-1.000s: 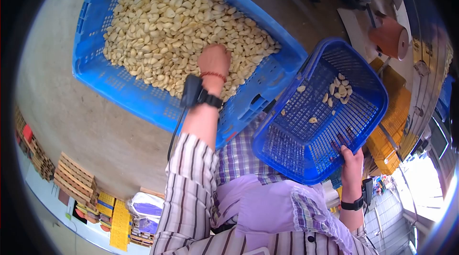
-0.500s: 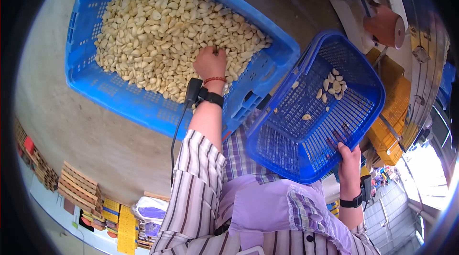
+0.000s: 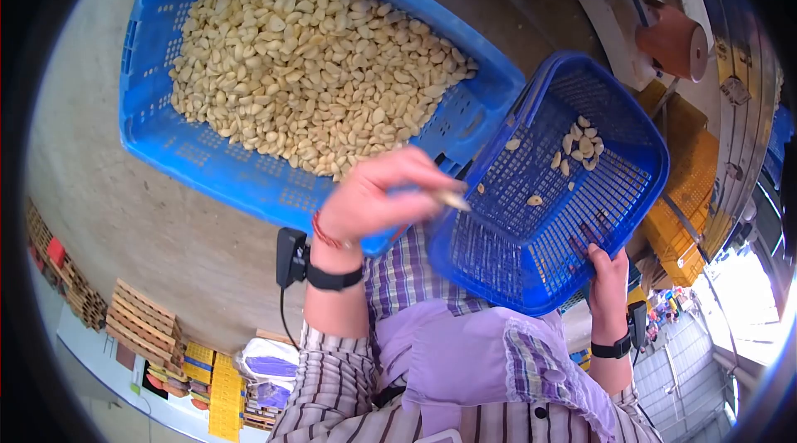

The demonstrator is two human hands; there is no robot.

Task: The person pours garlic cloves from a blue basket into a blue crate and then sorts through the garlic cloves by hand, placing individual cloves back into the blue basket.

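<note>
My left hand (image 3: 378, 198) is raised between the two baskets, pinching a single peeled garlic clove (image 3: 452, 199) at its fingertips, right at the near rim of the small blue basket (image 3: 631, 194). That basket is tilted and holds a few cloves in its far corner. My right hand (image 3: 608, 273) grips its lower edge. A large blue crate (image 3: 241, 173) heaped with peeled garlic cloves (image 3: 307, 61) lies on the floor to the left.
Concrete floor (image 3: 124, 227) surrounds the crate. An orange pot (image 3: 674, 40) and yellow crates (image 3: 689, 202) stand at the right. Wooden pallets (image 3: 137, 323) and sacks lie at the lower left. My apron and striped sleeves fill the bottom.
My left hand has left the garlic heap in the large crate and come back toward the small basket with one clove in its fingers. The small basket has hardly moved.
</note>
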